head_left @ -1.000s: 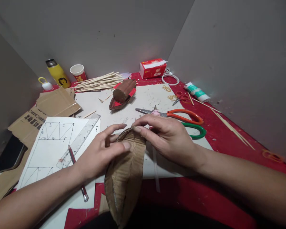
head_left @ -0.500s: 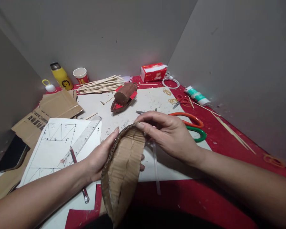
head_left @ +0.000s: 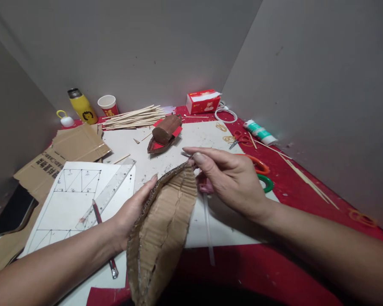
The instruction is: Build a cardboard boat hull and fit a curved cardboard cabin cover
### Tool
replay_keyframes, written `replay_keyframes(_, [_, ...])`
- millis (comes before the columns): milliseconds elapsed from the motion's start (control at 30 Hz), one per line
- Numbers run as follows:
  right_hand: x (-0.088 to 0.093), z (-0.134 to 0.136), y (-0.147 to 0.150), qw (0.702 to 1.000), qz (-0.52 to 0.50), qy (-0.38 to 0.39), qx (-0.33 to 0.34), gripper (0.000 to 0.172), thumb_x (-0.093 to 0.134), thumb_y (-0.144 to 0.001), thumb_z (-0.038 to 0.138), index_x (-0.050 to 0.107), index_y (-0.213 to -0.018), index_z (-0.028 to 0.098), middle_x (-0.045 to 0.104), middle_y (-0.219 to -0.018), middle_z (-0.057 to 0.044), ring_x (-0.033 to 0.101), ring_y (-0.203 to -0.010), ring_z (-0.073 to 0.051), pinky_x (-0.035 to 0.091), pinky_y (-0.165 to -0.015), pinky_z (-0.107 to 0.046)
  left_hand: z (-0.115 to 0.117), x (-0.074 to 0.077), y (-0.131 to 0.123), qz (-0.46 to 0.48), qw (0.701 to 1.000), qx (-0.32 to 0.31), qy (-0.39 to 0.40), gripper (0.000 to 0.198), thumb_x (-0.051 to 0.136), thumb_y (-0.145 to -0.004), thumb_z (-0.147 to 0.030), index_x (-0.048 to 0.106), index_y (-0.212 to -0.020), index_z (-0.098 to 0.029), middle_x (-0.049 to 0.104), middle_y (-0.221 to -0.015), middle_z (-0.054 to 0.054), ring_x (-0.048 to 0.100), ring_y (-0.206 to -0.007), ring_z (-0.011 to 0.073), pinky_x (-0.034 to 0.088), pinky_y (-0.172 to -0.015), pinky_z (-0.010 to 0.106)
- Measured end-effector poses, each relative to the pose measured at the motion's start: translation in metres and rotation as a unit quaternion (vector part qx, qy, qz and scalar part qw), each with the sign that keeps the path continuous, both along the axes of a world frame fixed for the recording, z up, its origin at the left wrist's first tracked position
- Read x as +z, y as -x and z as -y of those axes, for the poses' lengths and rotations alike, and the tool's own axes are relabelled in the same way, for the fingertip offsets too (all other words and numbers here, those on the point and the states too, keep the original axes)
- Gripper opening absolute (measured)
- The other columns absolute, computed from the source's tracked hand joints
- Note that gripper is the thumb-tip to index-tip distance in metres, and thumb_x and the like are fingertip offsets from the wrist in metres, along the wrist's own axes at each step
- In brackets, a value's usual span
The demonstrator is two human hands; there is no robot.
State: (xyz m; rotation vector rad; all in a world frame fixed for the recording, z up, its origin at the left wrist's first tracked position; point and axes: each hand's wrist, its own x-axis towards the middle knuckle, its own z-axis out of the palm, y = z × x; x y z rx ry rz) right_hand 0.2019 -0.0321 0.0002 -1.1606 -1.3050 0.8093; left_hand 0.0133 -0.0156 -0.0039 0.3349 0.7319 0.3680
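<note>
A boat-shaped hull of corrugated cardboard (head_left: 166, 216) is tilted up in front of me, its hollow inside facing me and one pointed end toward my body. My left hand (head_left: 135, 208) holds it by the left wall, thumb along the outside and the other fingers hidden behind it. At the far tip, my right hand (head_left: 228, 176) pinches the cardboard edge between thumb and forefinger. Just under the right hand lies a small pink object (head_left: 206, 186), partly covered. A finished-looking brown model boat (head_left: 166, 132) with red parts sits beyond my hands.
Orange-handled and green-handled scissors (head_left: 265, 182) lie partly behind my right hand. On the left are a drawing sheet (head_left: 67, 204), a ruler (head_left: 110, 191), a pencil (head_left: 97, 211) and cardboard pieces (head_left: 79, 142). Wooden sticks (head_left: 134, 118), a cup (head_left: 107, 104) and a yellow bottle (head_left: 83, 106) stand or lie behind.
The hull has tipped so that more of its inside shows, and its near end has shifted left. My right hand has moved slightly right at the far tip.
</note>
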Motion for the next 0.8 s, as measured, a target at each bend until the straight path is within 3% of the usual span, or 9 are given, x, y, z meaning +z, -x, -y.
replay_keyframes(133, [0.003,0.002,0.001,1.0,-0.015,0.003,0.019,0.026,0.061,-0.089,0.042,0.072,-0.089,0.019,0.065,-0.073,-0.002,0.058,-0.055,-0.009,0.046,-0.041,-0.018,0.0,-0.003,0.002,-0.036,0.999,0.027,0.0,0.043,0.062,-0.084,-0.049,0.07,-0.11,-0.015,0.077,-0.092,0.006,0.071,-0.083,0.0192,0.051,-0.081,0.026])
replay_keyframes(300, [0.005,0.005,0.0,0.997,0.021,0.051,0.044,0.039,0.046,-0.095,0.05,0.066,-0.095,0.017,0.064,-0.08,-0.004,0.058,-0.06,-0.012,0.048,-0.048,-0.022,-0.001,-0.002,0.002,-0.07,0.995,0.062,-0.042,0.041,0.063,-0.084,-0.047,0.07,-0.112,-0.018,0.077,-0.093,0.005,0.072,-0.084,0.0196,0.052,-0.078,0.027])
replay_keyframes(433, [0.004,0.007,0.003,0.982,0.155,0.035,0.103,0.027,0.051,-0.094,0.035,0.06,-0.077,0.016,0.059,-0.073,-0.001,0.052,-0.065,-0.012,0.044,-0.059,-0.023,0.004,0.001,-0.001,-0.098,0.99,0.063,-0.079,0.042,0.058,-0.085,-0.051,0.073,-0.102,-0.015,0.077,-0.088,0.007,0.071,-0.082,0.0227,0.054,-0.077,0.032])
replay_keyframes(533, [0.003,0.007,0.005,0.976,0.19,0.01,0.107,0.029,0.048,-0.093,0.025,0.049,-0.065,0.017,0.048,-0.062,0.003,0.044,-0.06,-0.01,0.037,-0.057,-0.022,0.005,-0.001,-0.002,-0.114,0.977,0.04,-0.175,0.041,0.058,-0.085,-0.052,0.072,-0.101,-0.017,0.076,-0.093,0.008,0.07,-0.089,0.0244,0.054,-0.081,0.035])
replay_keyframes(600, [0.003,0.007,0.004,0.973,0.21,-0.013,0.1,0.032,0.047,-0.094,0.022,0.043,-0.062,0.018,0.044,-0.06,0.004,0.041,-0.058,-0.009,0.035,-0.058,-0.023,0.001,-0.001,0.0,-0.143,0.945,0.049,-0.289,0.038,0.059,-0.086,-0.051,0.071,-0.102,-0.019,0.075,-0.097,0.007,0.069,-0.091,0.0226,0.054,-0.082,0.034])
replay_keyframes(667, [0.003,0.007,0.003,0.966,0.233,-0.031,0.105,0.032,0.048,-0.094,0.02,0.043,-0.063,0.018,0.045,-0.061,0.004,0.043,-0.059,-0.009,0.035,-0.06,-0.023,-0.004,0.002,0.005,-0.186,0.888,0.084,-0.412,0.032,0.06,-0.086,-0.048,0.07,-0.101,-0.021,0.073,-0.095,0.004,0.067,-0.087,0.0185,0.054,-0.079,0.03])
replay_keyframes(800, [0.001,0.009,0.002,0.953,0.256,-0.026,0.159,0.021,0.049,-0.096,0.02,0.059,-0.077,0.016,0.055,-0.075,0.0,0.052,-0.072,-0.011,0.04,-0.069,-0.023,-0.007,0.015,0.014,-0.269,0.718,0.098,-0.634,0.019,0.072,-0.079,-0.03,0.068,-0.096,-0.022,0.069,-0.088,-0.001,0.064,-0.076,0.0112,0.053,-0.072,0.021])
